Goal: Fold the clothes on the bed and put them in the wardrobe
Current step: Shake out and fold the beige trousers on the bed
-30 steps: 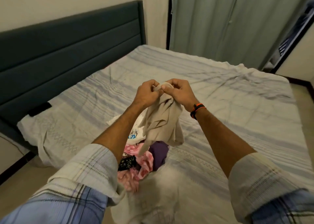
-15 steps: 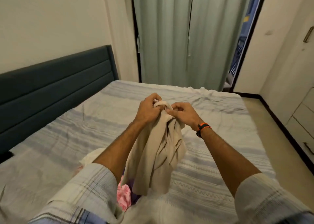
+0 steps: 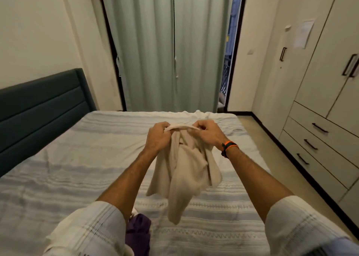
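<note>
The left hand [image 3: 157, 137] and right hand [image 3: 207, 132] pinched the hem of a limp beige cloth garment [image 3: 186, 176] above the striped bed [image 3: 58, 158]; spreading the hem apart evenly would probably flatten it

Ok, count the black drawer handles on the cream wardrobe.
3: top black drawer handle, middle one, bottom one, stacked on the cream wardrobe at right; more may sit outside the frame.

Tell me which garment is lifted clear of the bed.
The beige garment: both hands, left and right, hold it up by its top edge. The purple one lies on the bed.
</note>
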